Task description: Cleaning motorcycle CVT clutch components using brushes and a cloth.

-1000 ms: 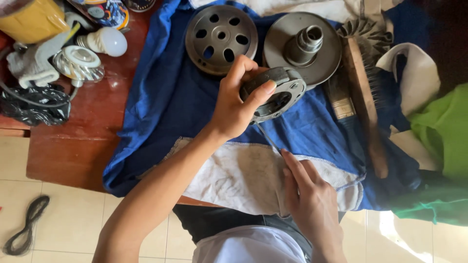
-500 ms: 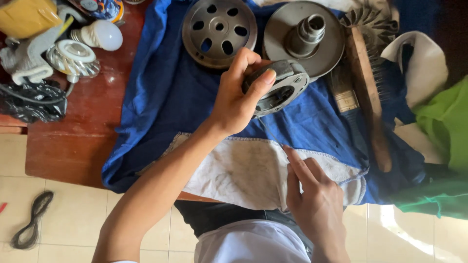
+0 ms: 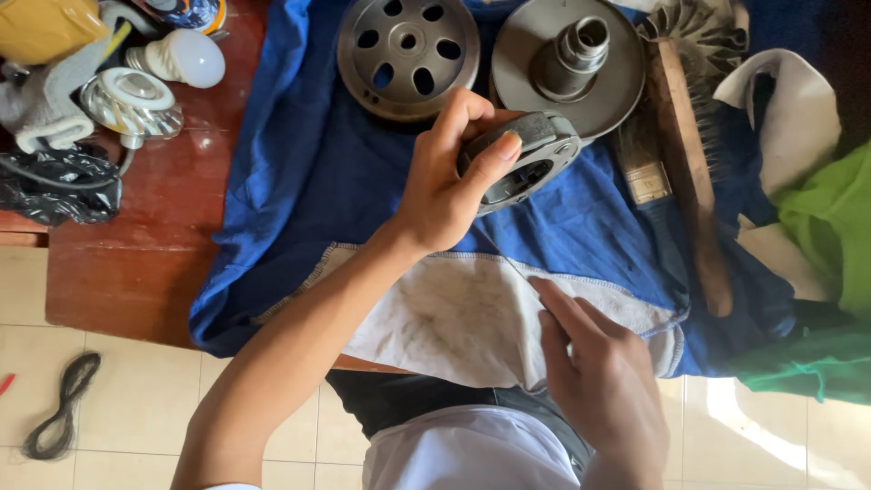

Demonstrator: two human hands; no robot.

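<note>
A small repair workshop, likely for scooters: a red wooden worktop (image 3: 136,263) draped with a blue cloth (image 3: 290,181) carries a clutch bell (image 3: 408,54), a drive pulley (image 3: 567,63) and a wire brush (image 3: 694,163) (light bulbs (image 3: 181,56) lie alongside), above a tiled floor (image 3: 118,408).

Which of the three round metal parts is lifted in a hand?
The ring-shaped part gripped by the left hand; the holed drum and hubbed disc lie flat.

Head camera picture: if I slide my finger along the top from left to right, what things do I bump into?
Yellow container → white light bulb → round metal drum with holes → metal disc with a centre tube → wooden-handled brush → green cloth.
</note>
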